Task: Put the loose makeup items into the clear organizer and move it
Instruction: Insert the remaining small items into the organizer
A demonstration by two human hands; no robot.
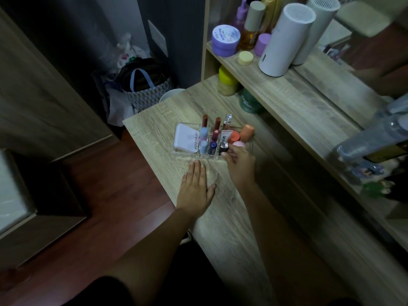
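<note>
The right hand (239, 163) reaches to the near right corner of the clear organizer (187, 151), its fingertips (225, 153) curled at a small dark tube (223, 147) standing in the right-hand compartment. Whether those fingers actually pinch the tube or only touch its top cannot be told; the hand covers the contact. The reach looks meant to seat that last piece among its neighbours. The left hand (196, 184) lies flat and open on the wooden tabletop (231, 217), fingers spread, holding nothing, just short of the organizer's near edge (likely a brace for the lean forward, and close enough to steady the tray if it slides).

The organizer sits on the tabletop near its far left corner. A white compact (184, 139) fills the wide left compartment, lying flat because it is too broad for the slots. Lipsticks and slim tubes (204, 138) stand upright in the narrow middle cells, which keeps them from rolling. Orange-capped pieces (246, 132) and a pink rounded one (238, 144) crowd the right section. No loose makeup shows on the bare wood, so filling seems nearly done and the move is not yet begun.

Beyond, a shelf (287, 85) carries jars and a white cylinder (284, 40).
</note>
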